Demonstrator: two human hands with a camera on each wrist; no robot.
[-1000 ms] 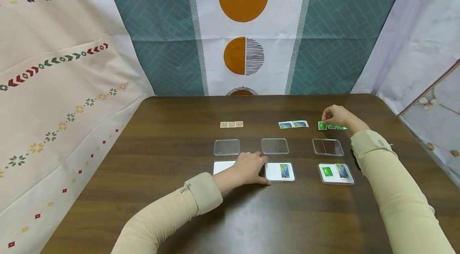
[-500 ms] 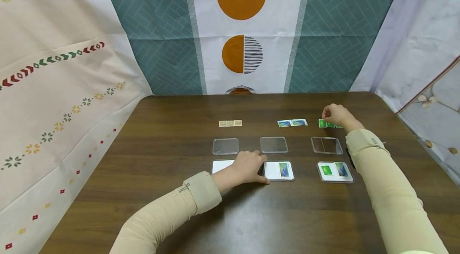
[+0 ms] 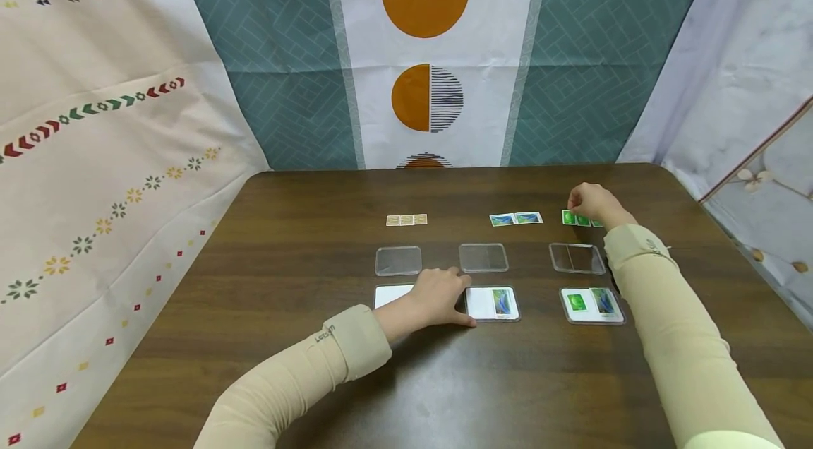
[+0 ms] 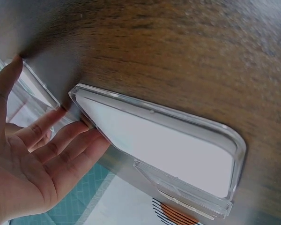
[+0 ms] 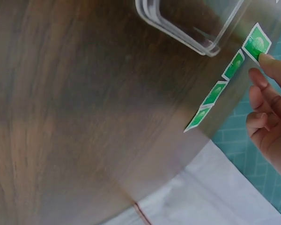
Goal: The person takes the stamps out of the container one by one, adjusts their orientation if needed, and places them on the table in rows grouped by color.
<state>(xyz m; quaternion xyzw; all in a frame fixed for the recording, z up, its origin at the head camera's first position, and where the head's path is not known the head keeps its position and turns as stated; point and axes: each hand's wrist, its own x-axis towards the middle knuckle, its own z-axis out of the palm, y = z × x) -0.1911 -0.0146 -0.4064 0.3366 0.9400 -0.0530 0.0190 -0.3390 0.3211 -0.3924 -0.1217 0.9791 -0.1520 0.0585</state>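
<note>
My left hand [image 3: 437,298] spans the left end of a clear plastic case [image 3: 480,303], thumb at its near edge and fingertips at the far one. That case holds a white card with a blue-green stamp [image 3: 502,302] on its right side. At the back right, my right hand [image 3: 595,202] pinches a green stamp [image 5: 256,43] between thumb and fingertip, at the left end of a row of green stamps [image 5: 214,94]. The right wrist view shows this stamp tilted up against the thumb. Part of the row is hidden behind the hand in the head view.
Another case [image 3: 392,295] with a white card sits partly under my left wrist. A third case [image 3: 592,306] holds a green and a blue stamp. Clear lids [image 3: 398,261] form a row behind. Tan stamps [image 3: 406,220] and blue stamps [image 3: 516,219] lie farther back.
My right forearm has shifted slightly left while the hand stays at the first green stamp. The left hand keeps its place on the middle case. The head view has moved a little.
</note>
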